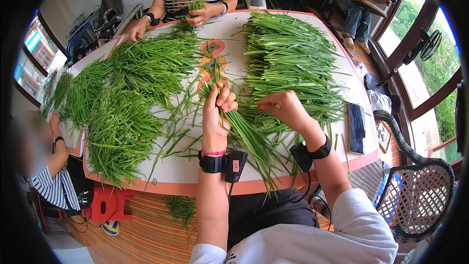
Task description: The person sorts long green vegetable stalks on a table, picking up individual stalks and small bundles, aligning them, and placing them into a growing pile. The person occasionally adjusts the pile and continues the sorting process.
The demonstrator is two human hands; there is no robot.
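Note:
My left hand (215, 117) is closed around a bunch of long green leaves, likely garlic chives (253, 135). The cut ends rise above my thumb, and the leaf tips trail down to the right over the table's front edge. My right hand (287, 112) hovers at the near side of a large neat pile of chives (293, 55), fingers curled and pinched; whether a stalk is between them is hidden. Loose stalks (179, 124) are scattered on the white table (234, 174) left of my left hand.
Heaped chives (121, 132) cover the table's left side. Across from me, a person's hand (199, 14) holds a small bunch. Another person sits at the left. A smartphone (356, 128) lies at the right edge, beside a woven chair (417, 198). A red stool (110, 203) stands below left.

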